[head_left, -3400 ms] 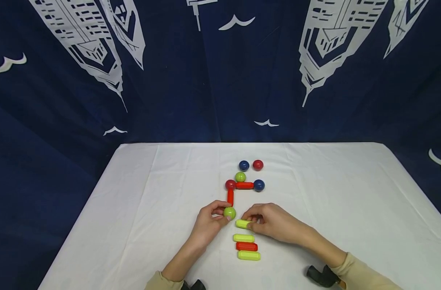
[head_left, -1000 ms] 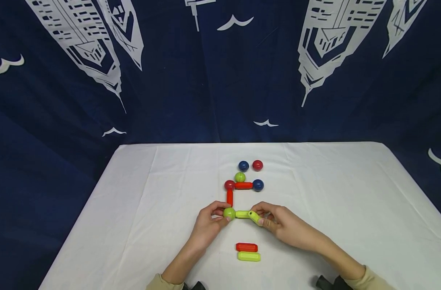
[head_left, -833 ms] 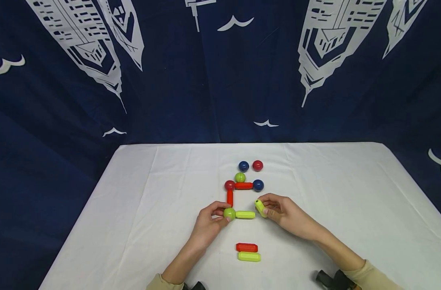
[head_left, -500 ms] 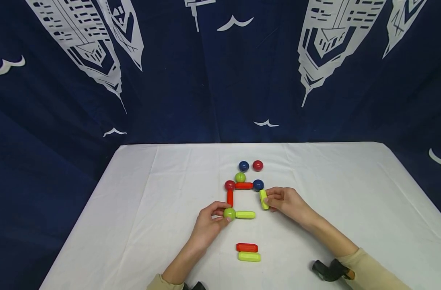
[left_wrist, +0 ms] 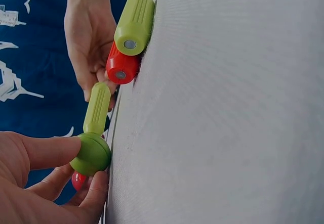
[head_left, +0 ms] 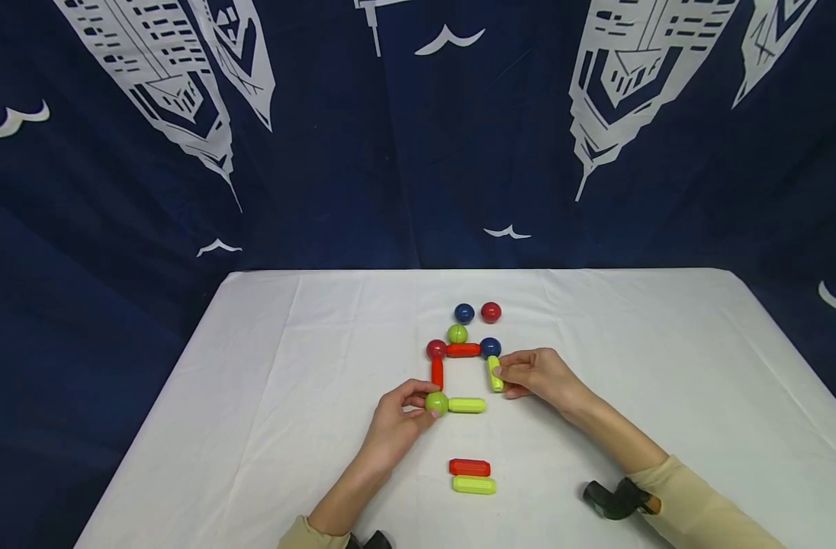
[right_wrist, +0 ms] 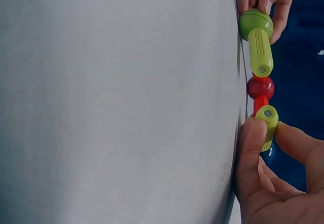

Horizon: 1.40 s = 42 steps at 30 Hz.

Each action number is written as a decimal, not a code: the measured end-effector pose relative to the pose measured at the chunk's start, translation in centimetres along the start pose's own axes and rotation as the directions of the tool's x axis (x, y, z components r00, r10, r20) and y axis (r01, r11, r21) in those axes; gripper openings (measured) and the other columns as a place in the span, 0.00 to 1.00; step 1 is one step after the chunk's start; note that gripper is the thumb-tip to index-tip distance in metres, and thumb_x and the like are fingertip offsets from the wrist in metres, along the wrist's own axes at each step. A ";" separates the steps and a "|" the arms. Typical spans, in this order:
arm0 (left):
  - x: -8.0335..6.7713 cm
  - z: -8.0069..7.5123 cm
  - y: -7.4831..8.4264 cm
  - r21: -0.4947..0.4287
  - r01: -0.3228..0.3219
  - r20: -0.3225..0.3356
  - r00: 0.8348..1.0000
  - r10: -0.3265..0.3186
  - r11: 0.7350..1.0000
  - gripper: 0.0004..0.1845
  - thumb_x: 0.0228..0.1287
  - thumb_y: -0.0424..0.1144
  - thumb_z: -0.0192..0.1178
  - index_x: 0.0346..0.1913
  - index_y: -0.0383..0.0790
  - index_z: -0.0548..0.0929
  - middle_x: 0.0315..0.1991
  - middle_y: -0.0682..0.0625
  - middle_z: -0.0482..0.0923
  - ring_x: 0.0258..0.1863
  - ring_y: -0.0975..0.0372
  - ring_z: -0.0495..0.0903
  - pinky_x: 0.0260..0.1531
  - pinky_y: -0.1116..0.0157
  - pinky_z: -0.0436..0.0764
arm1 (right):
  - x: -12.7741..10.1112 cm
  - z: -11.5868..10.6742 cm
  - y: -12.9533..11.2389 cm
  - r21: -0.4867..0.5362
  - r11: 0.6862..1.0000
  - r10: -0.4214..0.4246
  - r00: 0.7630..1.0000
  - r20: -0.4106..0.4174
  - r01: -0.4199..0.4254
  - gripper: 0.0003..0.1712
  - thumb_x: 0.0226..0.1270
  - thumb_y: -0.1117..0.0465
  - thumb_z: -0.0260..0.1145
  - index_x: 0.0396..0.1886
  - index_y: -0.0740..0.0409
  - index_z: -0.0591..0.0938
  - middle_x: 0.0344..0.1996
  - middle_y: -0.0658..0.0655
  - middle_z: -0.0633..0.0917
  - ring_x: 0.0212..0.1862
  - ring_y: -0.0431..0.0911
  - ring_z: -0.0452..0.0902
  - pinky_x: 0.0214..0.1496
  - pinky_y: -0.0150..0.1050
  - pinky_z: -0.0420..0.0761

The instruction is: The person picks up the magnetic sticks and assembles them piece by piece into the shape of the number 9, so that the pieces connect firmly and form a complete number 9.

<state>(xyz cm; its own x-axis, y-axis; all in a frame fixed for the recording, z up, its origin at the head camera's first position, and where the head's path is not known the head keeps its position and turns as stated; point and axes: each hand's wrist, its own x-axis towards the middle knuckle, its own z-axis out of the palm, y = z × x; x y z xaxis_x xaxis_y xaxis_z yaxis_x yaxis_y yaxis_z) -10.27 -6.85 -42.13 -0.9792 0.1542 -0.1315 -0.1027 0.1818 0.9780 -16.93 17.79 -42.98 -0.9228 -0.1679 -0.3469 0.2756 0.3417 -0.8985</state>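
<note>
The right hand (head_left: 538, 374) pinches a green rod (head_left: 494, 374) just under the blue ball (head_left: 490, 348), closing the square's side, while the left hand (head_left: 397, 415) pinches the green ball (head_left: 435, 402) (bottom rod attached); next probably needs a corner ball.

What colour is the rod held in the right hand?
The rod in the right hand is yellow-green; the head view shows it best.

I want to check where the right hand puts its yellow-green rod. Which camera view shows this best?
The head view: the right hand pinches the yellow-green rod just below the blue ball. The right wrist view shows the rod end-on between the fingers. In the left wrist view I cannot find it.
</note>
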 end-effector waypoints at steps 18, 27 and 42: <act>-0.7 -0.1 1.5 -0.001 -0.016 -0.011 1.000 0.016 1.000 0.14 0.61 0.22 0.61 0.51 0.28 0.80 0.40 0.38 0.77 0.40 0.53 0.75 0.33 0.72 0.77 | -1.3 -1.0 0.6 0.069 0.995 -0.068 0.998 0.007 0.068 0.23 0.69 0.61 0.65 0.57 0.74 0.76 0.40 0.63 0.86 0.38 0.48 0.85 0.40 0.36 0.83; -0.2 -0.1 0.1 0.007 -0.007 0.003 1.000 0.007 1.000 0.15 0.62 0.24 0.62 0.52 0.32 0.81 0.40 0.42 0.76 0.40 0.55 0.75 0.34 0.70 0.78 | 0.6 -2.3 0.3 -0.038 0.981 -0.190 0.980 -0.066 0.188 0.21 0.70 0.63 0.64 0.58 0.71 0.76 0.47 0.66 0.83 0.44 0.53 0.81 0.45 0.36 0.83; 0.8 0.1 -1.9 0.008 0.010 0.001 1.000 -0.010 1.000 0.16 0.62 0.27 0.64 0.53 0.37 0.82 0.40 0.46 0.77 0.41 0.57 0.76 0.36 0.69 0.79 | 5.9 -3.5 -1.3 -0.245 0.879 -0.423 0.906 -0.009 0.408 0.25 0.67 0.72 0.63 0.64 0.66 0.74 0.58 0.66 0.77 0.49 0.56 0.78 0.46 0.28 0.77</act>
<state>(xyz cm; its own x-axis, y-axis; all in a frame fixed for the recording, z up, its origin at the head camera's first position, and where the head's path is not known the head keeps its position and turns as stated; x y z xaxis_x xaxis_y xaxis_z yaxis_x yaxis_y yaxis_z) -10.87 -6.99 -44.15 -0.9781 0.1530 -0.1412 -0.1109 0.1914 0.9752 -23.64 19.64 -42.93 -0.9551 -0.2883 0.0687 -0.2007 0.4586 -0.8657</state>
